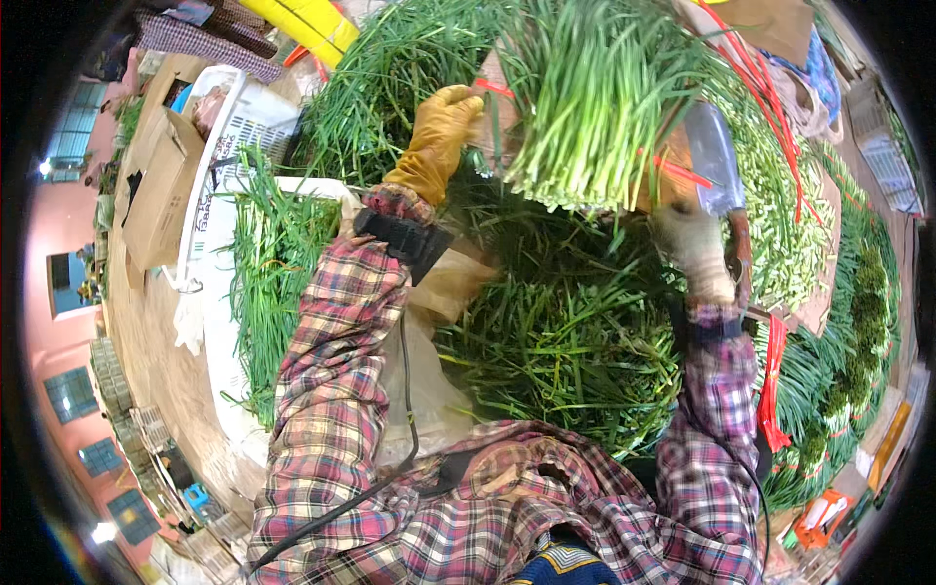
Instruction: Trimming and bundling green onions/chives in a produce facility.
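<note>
My left hand (439,132), in a yellow glove, has its fingers curled at a red tie (495,88) and brownish board left of a bunch of long green stalks (595,127) with pale ends; what it grips is unclear. My right hand (687,234), in a white glove, is blurred below the bunch's right side, beside a grey metal blade-like piece (712,156) and a second red strip; its fingers are unclear. Dark loose greens (556,361) lie between my forearms.
A white crate (229,117), cardboard (161,205) and a white tub of greens (283,302) are on the left. Cut stalks (780,234), red ribbons (775,380) and bundled greens (843,351) pile at the right. Yellow material (312,29) lies at the back.
</note>
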{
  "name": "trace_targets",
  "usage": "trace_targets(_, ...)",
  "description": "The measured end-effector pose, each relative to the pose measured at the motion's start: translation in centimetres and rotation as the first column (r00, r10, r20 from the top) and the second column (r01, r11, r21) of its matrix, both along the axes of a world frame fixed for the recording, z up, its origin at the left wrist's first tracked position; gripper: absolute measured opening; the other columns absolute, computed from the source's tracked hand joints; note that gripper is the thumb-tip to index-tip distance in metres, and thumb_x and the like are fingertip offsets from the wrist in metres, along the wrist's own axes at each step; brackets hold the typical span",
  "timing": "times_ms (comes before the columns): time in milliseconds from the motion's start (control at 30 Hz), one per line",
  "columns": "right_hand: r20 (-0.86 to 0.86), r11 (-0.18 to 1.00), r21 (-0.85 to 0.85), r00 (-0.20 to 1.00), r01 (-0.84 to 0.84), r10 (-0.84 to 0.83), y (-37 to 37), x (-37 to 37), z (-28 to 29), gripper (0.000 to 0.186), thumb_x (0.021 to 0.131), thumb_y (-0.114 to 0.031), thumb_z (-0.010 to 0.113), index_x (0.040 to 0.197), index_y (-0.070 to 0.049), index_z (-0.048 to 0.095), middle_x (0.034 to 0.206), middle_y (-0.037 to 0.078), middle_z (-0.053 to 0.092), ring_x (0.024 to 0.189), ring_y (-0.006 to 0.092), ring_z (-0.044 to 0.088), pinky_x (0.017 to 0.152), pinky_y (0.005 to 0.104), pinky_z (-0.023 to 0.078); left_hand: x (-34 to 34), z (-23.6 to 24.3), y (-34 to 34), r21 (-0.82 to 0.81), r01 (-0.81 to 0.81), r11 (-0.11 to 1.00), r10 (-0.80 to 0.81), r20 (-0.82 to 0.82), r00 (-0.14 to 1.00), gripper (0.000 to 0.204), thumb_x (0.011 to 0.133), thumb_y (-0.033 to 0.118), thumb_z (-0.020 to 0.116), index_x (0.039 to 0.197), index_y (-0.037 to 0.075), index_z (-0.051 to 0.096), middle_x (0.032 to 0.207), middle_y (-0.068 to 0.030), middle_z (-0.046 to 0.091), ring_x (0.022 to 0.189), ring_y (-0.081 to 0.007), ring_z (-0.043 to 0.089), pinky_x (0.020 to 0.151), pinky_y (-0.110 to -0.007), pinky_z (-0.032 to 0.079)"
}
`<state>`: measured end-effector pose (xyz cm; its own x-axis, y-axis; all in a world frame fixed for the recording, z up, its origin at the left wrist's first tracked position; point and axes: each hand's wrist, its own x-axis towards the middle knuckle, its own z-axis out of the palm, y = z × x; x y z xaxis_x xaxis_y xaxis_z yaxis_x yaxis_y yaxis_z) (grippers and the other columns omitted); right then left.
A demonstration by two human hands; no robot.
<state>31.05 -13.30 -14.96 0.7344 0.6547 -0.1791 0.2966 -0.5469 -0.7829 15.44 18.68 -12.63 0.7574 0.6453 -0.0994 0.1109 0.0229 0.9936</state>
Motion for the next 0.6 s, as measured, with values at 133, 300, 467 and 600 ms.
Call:
trace_targets(133, -0.585, 0.272, -0.269, 0.381, -0.924, 0.716, 0.9, -10.1, 7.6, 0.029, 0.073, -0.028, 0.067, 0.096, -0.011, 0.065, 0.085, 0.007, 0.065, 0.078, 0.0265, 0.061, 0.072, 0.0322, 0.048, -1.7, -1.1, 2.7, -0.065, -0.107, 0.992, 0.093, -0.19, 0.977, 0.034, 0.084, 0.017, 0.06, 0.112, -0.001, 0.053, 0.096, -0.0101, 0.062, 0.075, -0.0157, 0.061, 0.061, -0.024, 0.052)
trace_targets(300, -0.212, 0.996, 0.073, 0.975, -0.058, 0.072, 0.8, -3.9, 6.8, 0.027, 0.078, -0.028, 0.066, 0.1, -0.013, 0.064, 0.087, 0.012, 0.065, 0.079, 0.0285, 0.061, 0.07, 0.0327, 0.048, 1.5, -1.0, 2.6, 0.532, -0.039, 0.846, 0.229, -0.297, 0.927, 0.04, 0.079, 0.025, 0.063, 0.109, -0.001, 0.057, 0.101, -0.0145, 0.062, 0.087, -0.0225, 0.06, 0.079, -0.031, 0.048)
trace_targets(467, 0.527, 0.97, -0.244, 0.84, 0.008, 0.126, 2.9, 0.5, 5.6, 0.024, 0.08, -0.021, 0.059, 0.103, -0.016, 0.061, 0.102, 0.008, 0.061, 0.087, 0.0295, 0.059, 0.076, 0.0371, 0.047, 2.5, -1.4, 1.7, 0.877, 0.251, 0.41, 0.421, -0.427, 0.8, 0.056, 0.068, 0.047, 0.07, 0.104, 0.005, 0.061, 0.097, -0.0172, 0.06, 0.088, -0.0282, 0.059, 0.075, -0.039, 0.046)
trace_targets(600, 0.762, 0.936, -0.351, 0.589, 0.023, 0.271, 3.6, 2.1, 3.5, 0.027, 0.075, -0.018, 0.06, 0.103, -0.019, 0.061, 0.105, 0.007, 0.06, 0.089, 0.0286, 0.059, 0.078, 0.0372, 0.046, 2.2, -0.3, 3.0, 0.748, 0.194, 0.634, 0.423, -0.546, 0.723, 0.04, 0.07, 0.03, 0.068, 0.104, 0.01, 0.061, 0.108, -0.0142, 0.057, 0.097, -0.0299, 0.056, 0.08, -0.04, 0.045)
